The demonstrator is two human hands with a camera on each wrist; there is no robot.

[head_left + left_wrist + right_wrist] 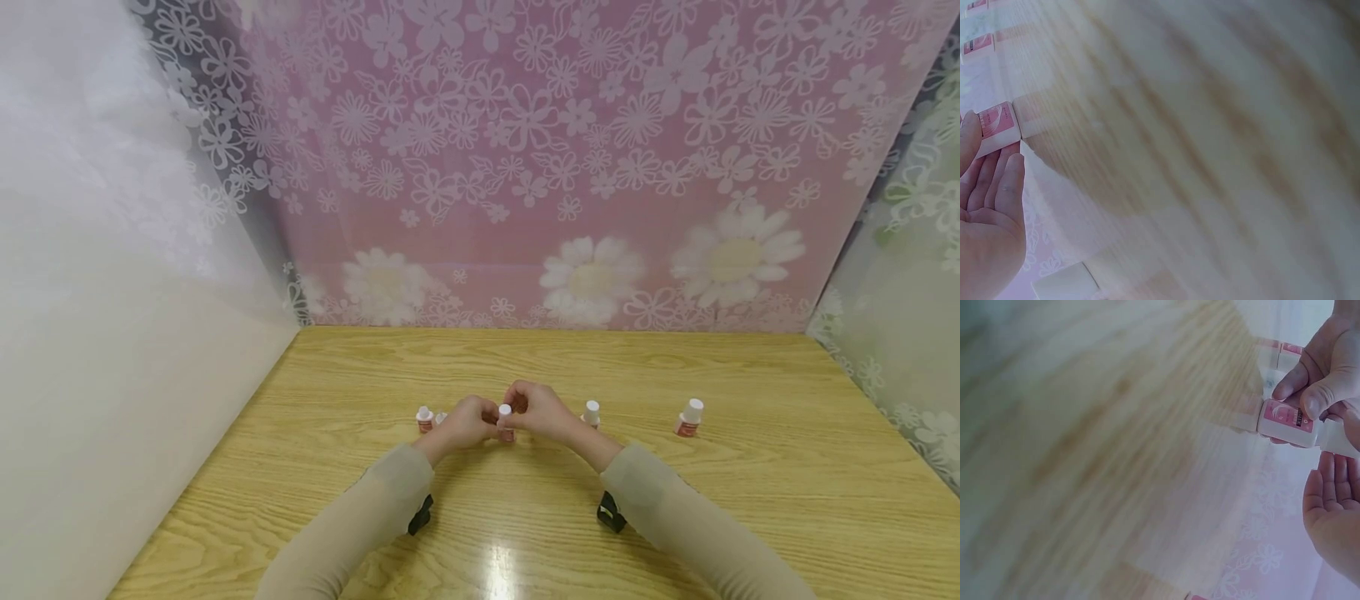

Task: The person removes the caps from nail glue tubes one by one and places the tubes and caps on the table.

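A small white bottle [507,434] with a pink-red label stands upright between both hands, just over or on the table. My left hand [467,423] grips its body, with the thumb [1322,397] across the label in the right wrist view. My right hand [546,414] pinches the white cap [505,409] at the top. In the right wrist view the cap is partly covered by the fingers. Close beside my left hand is another small bottle [425,420] with a narrow white top. Next to it a white piece [441,417] is partly hidden.
Behind my right wrist stands a capped bottle [592,413], its lower part partly covered. Farther right is another capped bottle [689,417]. Everything stands on a wood-grain table [510,358], with a pink flowered sheet [480,167] behind and pale sheets at both sides.
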